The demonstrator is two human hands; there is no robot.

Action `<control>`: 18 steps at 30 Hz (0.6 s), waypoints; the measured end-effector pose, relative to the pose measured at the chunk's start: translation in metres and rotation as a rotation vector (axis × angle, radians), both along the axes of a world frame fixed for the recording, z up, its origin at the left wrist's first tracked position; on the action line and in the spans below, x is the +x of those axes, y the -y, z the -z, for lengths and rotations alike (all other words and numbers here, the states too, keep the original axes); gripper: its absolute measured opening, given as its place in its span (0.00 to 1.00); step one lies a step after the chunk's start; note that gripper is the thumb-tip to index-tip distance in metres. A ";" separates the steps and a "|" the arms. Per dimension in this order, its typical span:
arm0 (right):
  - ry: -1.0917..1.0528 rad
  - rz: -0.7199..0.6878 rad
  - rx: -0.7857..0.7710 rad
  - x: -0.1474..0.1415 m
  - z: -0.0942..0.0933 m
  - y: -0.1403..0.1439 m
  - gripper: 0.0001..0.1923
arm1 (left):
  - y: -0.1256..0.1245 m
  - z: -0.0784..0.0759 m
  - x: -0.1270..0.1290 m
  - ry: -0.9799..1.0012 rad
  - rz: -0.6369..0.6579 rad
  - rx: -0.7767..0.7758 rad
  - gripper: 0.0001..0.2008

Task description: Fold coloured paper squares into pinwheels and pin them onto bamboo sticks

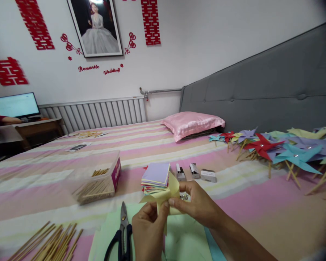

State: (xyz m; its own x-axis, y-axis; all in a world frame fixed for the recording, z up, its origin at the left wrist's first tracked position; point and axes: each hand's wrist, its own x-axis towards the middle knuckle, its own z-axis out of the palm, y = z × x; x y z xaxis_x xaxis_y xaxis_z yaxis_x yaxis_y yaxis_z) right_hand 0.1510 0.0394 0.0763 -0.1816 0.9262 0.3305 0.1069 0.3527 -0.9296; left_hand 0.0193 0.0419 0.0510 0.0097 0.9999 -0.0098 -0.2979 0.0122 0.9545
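L hand & R hand are both pinching the yellow paper w/ fingertips, holding it just on the near side of the paper stack; scissors are lying nearer, to stack's L; pinwheels are resting well to its R.

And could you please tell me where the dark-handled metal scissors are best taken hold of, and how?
The dark-handled metal scissors look best gripped by their curved dark handles, coming from the near side: the handles lie toward the wearer, while the pointed blades face away.
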 end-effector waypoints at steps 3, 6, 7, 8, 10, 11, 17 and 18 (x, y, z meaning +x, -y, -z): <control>-0.002 -0.012 -0.008 0.000 0.000 0.000 0.14 | 0.001 0.000 0.000 -0.004 -0.007 0.004 0.09; -0.004 -0.020 -0.032 0.000 0.001 -0.001 0.13 | 0.003 -0.001 -0.001 -0.030 -0.026 0.023 0.09; -0.004 -0.021 -0.041 0.001 0.001 -0.001 0.14 | 0.004 -0.001 -0.001 -0.044 -0.031 0.029 0.09; -0.004 -0.019 -0.049 0.001 0.001 -0.001 0.14 | 0.004 -0.001 -0.001 -0.057 -0.037 0.035 0.09; -0.001 -0.012 -0.055 0.001 0.001 -0.001 0.13 | 0.004 0.000 -0.002 -0.070 -0.041 0.045 0.09; 0.001 -0.008 -0.053 0.001 0.001 -0.002 0.13 | 0.004 0.001 -0.002 -0.071 -0.042 0.049 0.09; -0.006 -0.001 -0.039 0.001 0.002 -0.002 0.13 | 0.001 0.003 -0.001 -0.062 -0.025 0.062 0.09; -0.008 0.001 -0.040 0.001 0.002 -0.002 0.13 | 0.001 0.003 -0.001 -0.057 -0.021 0.058 0.09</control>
State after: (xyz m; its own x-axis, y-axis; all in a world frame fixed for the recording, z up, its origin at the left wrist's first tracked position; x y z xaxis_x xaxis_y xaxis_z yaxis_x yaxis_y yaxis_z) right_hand 0.1522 0.0419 0.0739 -0.1779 0.9388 0.2950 0.0994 0.3154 -0.9438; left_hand 0.0179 0.0407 0.0476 -0.0105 0.9988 0.0478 -0.2426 -0.0490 0.9689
